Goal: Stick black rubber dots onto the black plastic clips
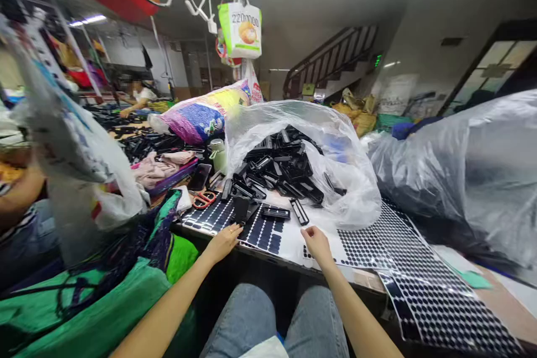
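My left hand rests at the table's near edge, its fingers stretched out over a sheet of dark rectangular stickers, close to a flat black piece. My right hand has thumb and forefinger pinched together; whatever is between them is too small to make out. Just beyond those fingertips lies a black plastic frame with a slot. Another black plastic part lies between the hands. Behind, many similar black parts spill from a clear plastic bag.
Sheets of round black stickers cover the table's right side. Orange-handled scissors, a phone and a green bottle stand or lie left. A large wrapped bundle is at right. A person sits further back.
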`<state>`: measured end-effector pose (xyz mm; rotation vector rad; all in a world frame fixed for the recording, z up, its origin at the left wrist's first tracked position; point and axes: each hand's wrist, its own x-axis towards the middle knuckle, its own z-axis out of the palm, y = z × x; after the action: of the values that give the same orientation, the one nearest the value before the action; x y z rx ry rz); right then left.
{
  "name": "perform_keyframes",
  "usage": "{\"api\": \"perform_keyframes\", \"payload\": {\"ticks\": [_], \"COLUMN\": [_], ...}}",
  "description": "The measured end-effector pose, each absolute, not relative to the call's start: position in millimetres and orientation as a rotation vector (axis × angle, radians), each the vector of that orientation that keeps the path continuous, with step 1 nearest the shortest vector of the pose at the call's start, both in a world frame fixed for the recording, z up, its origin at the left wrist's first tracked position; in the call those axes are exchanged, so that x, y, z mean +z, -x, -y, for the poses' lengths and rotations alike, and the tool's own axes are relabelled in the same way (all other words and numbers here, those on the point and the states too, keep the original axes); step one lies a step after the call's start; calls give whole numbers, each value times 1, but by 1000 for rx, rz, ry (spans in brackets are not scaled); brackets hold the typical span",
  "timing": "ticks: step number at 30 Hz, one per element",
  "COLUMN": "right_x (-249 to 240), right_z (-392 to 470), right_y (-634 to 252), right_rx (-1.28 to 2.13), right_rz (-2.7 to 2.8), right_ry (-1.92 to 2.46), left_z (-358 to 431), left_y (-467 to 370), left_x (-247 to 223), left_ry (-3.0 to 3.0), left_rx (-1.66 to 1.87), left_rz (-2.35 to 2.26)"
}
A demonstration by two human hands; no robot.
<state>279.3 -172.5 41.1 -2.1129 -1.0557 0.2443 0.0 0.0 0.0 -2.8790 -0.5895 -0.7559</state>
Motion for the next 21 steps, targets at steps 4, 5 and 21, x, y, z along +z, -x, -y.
{"api": "perform_keyframes", "payload": {"ticks": [4,5,21], "right_x": [46,48,36], "right_z": [174,175,272], "right_y": [-288,-281,-338], "right_rx": [212,215,-218], "right_rz": [1017,1060,1727], "right_ry": [2114,2082,2111], "left_z": [-5,-6,33], "left_y": [3,2,-91], "left_x": [1,1,22], "left_ry": [2911,2907,3089], "left_rx": [-762,-774,-900], "left_rz": [584,610,563]}}
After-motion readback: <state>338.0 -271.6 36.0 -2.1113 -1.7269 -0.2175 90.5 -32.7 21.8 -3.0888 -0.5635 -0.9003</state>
